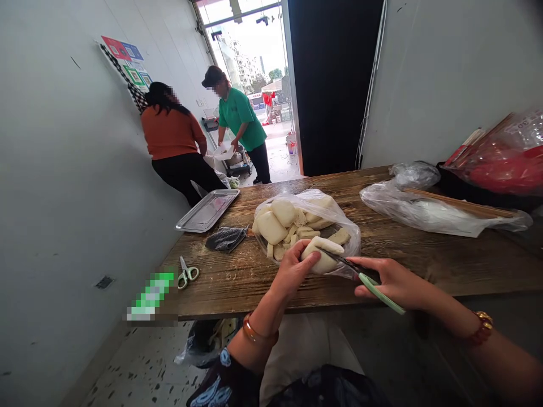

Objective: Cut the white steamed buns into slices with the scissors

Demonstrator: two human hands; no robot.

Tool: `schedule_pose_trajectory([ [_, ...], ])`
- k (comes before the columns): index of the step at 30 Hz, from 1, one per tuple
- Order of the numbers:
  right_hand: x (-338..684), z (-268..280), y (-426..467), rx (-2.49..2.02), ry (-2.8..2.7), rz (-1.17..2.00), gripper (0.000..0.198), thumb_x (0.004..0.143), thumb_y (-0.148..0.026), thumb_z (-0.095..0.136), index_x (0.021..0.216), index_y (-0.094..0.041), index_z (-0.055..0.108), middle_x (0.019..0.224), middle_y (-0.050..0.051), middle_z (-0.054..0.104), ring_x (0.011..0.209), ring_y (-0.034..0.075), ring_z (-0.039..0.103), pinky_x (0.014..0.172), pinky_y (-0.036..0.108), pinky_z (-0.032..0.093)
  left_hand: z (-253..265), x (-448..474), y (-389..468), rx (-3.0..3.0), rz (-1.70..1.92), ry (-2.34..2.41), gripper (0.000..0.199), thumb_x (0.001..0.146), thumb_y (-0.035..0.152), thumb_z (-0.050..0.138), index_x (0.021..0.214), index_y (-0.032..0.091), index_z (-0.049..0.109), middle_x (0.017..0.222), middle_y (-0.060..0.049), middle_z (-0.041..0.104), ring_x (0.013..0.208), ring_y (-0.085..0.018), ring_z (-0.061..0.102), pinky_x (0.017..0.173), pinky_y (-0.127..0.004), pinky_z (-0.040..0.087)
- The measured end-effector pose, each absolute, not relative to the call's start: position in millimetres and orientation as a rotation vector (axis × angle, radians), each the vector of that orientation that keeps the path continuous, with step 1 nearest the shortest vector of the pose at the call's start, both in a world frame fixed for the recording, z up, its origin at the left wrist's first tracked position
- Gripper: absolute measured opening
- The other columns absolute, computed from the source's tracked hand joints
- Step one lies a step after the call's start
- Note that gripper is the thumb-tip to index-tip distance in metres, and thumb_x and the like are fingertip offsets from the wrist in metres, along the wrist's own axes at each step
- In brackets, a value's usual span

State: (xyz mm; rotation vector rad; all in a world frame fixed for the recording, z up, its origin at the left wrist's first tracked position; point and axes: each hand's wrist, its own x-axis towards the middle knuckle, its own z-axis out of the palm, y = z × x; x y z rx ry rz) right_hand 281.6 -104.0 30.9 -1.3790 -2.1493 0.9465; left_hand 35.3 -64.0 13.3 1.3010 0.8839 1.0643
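Note:
In my left hand (296,270) is a pale steamed bun (321,261), held over the near edge of a clear plastic bag. My right hand (392,281) grips scissors with light green handles (379,294), and their blades are in a cut along the bun's side. Behind the bun, the plastic bag (350,226) lies open with whole buns (272,227) and several cut slices (303,232) in it. A second pair of scissors (186,274) rests on the table to the left.
On the wooden table (237,288) lie a metal tray (207,212), a dark mesh cloth (226,239) and a plastic bag with wooden sticks (441,212). A red-filled plastic bag (504,164) is at far right. Two people, in orange (172,133) and green (241,116), stand beyond the table.

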Motion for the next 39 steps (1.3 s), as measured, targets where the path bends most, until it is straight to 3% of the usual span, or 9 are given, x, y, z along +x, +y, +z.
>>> schedule_pose_trajectory([
  [6, 275.6, 34.2, -96.4, -1.357, -2.168, 0.918, 0.071, 0.076, -0.048, 0.073, 0.137, -0.013, 0.060, 0.120, 0.010, 0.074, 0.105, 0.032, 0.069, 0.092, 0.039, 0.053, 14.8, 36.5, -63.0, 1.462, 1.032, 0.961, 0.037, 0.078, 0.045, 0.074, 0.103, 0.018, 0.070, 0.094, -0.004, 0.067, 0.087, -0.020, 0.057, 0.078, -0.028, 0.044],
  [12, 271.5, 25.7, -85.3, -1.343, -2.135, 0.831, 0.059, 0.080, -0.051, 0.069, 0.126, -0.015, 0.070, 0.116, 0.011, 0.076, 0.104, 0.035, 0.070, 0.090, 0.040, 0.054, 13.9, 36.3, -57.7, 1.368, 1.057, 0.937, 0.037, 0.077, 0.044, 0.075, 0.101, 0.017, 0.070, 0.093, -0.004, 0.067, 0.086, -0.018, 0.057, 0.076, -0.026, 0.044],
  [15, 270.1, 27.3, -80.5, -1.310, -2.111, 0.892, 0.048, 0.084, -0.051, 0.064, 0.118, -0.019, 0.074, 0.100, 0.006, 0.080, 0.090, 0.030, 0.073, 0.079, 0.034, 0.055, 11.5, 38.2, -55.0, 1.236, 1.079, 0.894, 0.037, 0.075, 0.042, 0.078, 0.099, 0.016, 0.069, 0.091, -0.003, 0.067, 0.082, -0.015, 0.056, 0.073, -0.024, 0.045],
  [18, 271.7, 28.6, -77.9, -1.333, -2.058, 0.988, 0.049, 0.087, -0.052, 0.058, 0.116, -0.015, 0.073, 0.079, 0.005, 0.079, 0.070, 0.025, 0.071, 0.064, 0.030, 0.053, 9.5, 38.8, -54.0, 1.041, 1.110, 0.829, 0.041, 0.074, 0.042, 0.080, 0.101, 0.016, 0.066, 0.089, -0.003, 0.067, 0.077, -0.013, 0.058, 0.071, -0.023, 0.047],
  [20, 275.5, 28.4, -79.1, -1.352, -2.041, 0.996, 0.052, 0.086, -0.052, 0.058, 0.119, -0.013, 0.072, 0.085, 0.007, 0.079, 0.073, 0.026, 0.072, 0.067, 0.032, 0.053, 9.8, 36.8, -54.3, 0.921, 1.122, 0.783, 0.043, 0.074, 0.043, 0.080, 0.105, 0.017, 0.064, 0.095, -0.004, 0.069, 0.080, -0.014, 0.061, 0.072, -0.026, 0.051],
  [24, 286.9, 30.4, -89.3, -1.429, -2.048, 0.868, 0.058, 0.081, -0.050, 0.066, 0.128, -0.016, 0.067, 0.115, 0.010, 0.076, 0.100, 0.032, 0.070, 0.087, 0.039, 0.053, 15.1, 30.3, -56.0, 0.792, 1.103, 0.713, 0.045, 0.076, 0.044, 0.078, 0.111, 0.021, 0.061, 0.117, -0.008, 0.067, 0.096, -0.022, 0.066, 0.079, -0.037, 0.057],
  [28, 296.5, 36.7, -101.3, -1.449, -2.085, 0.891, 0.070, 0.077, -0.048, 0.070, 0.138, -0.015, 0.059, 0.116, 0.011, 0.075, 0.099, 0.031, 0.071, 0.089, 0.040, 0.054, 20.5, 29.1, -58.7, 0.793, 1.093, 0.665, 0.046, 0.075, 0.043, 0.080, 0.111, 0.020, 0.062, 0.122, -0.009, 0.066, 0.100, -0.023, 0.066, 0.084, -0.042, 0.058],
  [35, 303.2, 43.3, -109.3, -1.414, -2.176, 0.873, 0.080, 0.070, -0.049, 0.076, 0.142, -0.019, 0.056, 0.131, 0.010, 0.068, 0.117, 0.035, 0.064, 0.098, 0.043, 0.052, 24.9, 36.3, -65.1, 0.870, 1.122, 0.666, 0.049, 0.072, 0.032, 0.083, 0.112, 0.018, 0.059, 0.120, -0.009, 0.066, 0.104, -0.025, 0.067, 0.090, -0.045, 0.057],
  [39, 300.2, 49.5, -111.2, -1.433, -2.236, 0.891, 0.082, 0.072, -0.048, 0.075, 0.144, -0.017, 0.053, 0.126, 0.012, 0.070, 0.112, 0.035, 0.066, 0.093, 0.042, 0.054, 29.2, 38.6, -69.2, 0.901, 1.146, 0.665, 0.053, 0.069, 0.033, 0.085, 0.112, 0.018, 0.058, 0.120, -0.009, 0.066, 0.104, -0.025, 0.066, 0.088, -0.043, 0.058],
])
